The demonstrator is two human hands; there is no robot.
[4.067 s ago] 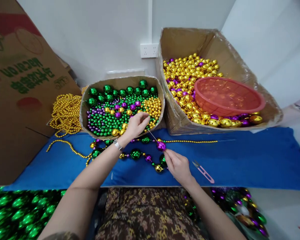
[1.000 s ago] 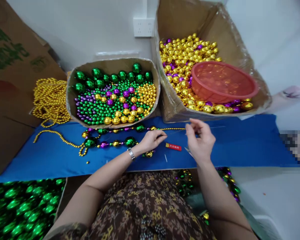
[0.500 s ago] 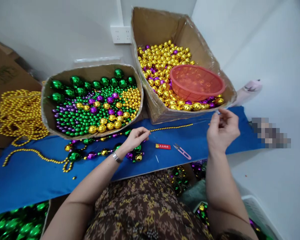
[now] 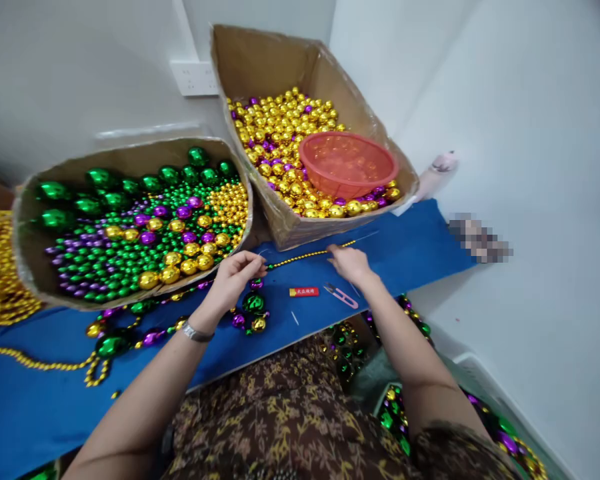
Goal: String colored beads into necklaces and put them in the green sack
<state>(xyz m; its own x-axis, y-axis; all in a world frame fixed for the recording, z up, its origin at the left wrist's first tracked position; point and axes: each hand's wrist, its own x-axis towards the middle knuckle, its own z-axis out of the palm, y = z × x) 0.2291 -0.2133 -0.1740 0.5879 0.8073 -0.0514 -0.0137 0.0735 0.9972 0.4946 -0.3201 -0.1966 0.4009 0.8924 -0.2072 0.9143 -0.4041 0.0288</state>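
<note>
A short string of small gold beads (image 4: 300, 257) stretches between my hands just above the blue cloth. My left hand (image 4: 237, 277) is closed in a pinch at its left end, where a thin thread shows by the fingertips. Farther along the same string, my right hand (image 4: 351, 265) has its fingers closed on the beads, and a few beads and a thin thread stick out past it. Beneath my left forearm lies a garland of green, purple and gold balls (image 4: 153, 337). A red lighter (image 4: 304, 291) and pink-handled thread snips (image 4: 341, 295) lie below the string.
Behind my left hand stands a carton of mixed beads (image 4: 245, 220). A taller carton (image 4: 300, 233) holds gold and purple balls and a red plastic basket (image 4: 350, 163). A small white stick (image 4: 295, 318) lies near the table's front edge. Gold bead strands (image 4: 3, 260) are heaped at left.
My right hand has come down and leftward from the thread's far end onto the gold bead string. My left hand still pinches its left end. The view has turned to the right.
</note>
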